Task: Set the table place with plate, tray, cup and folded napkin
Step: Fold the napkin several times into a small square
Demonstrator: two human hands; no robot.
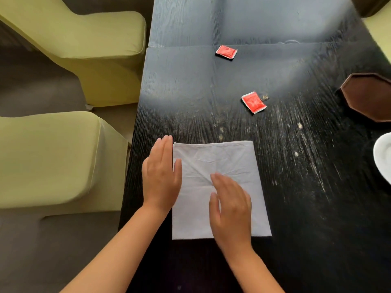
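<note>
A white napkin lies flat on the dark wooden table, folded into a tall rectangle. My left hand lies flat with straight fingers along the napkin's left edge, its thumb over the cloth. My right hand rests flat on the lower middle of the napkin, fingers straight. A brown octagonal tray sits at the right edge of the view. Below it, a white plate is cut off by the frame. No cup is in view.
Two red sachets lie on the table, one far back and one nearer, right of centre. Two yellow-green covered chairs stand along the table's left side. A seam crosses the tabletop at the back.
</note>
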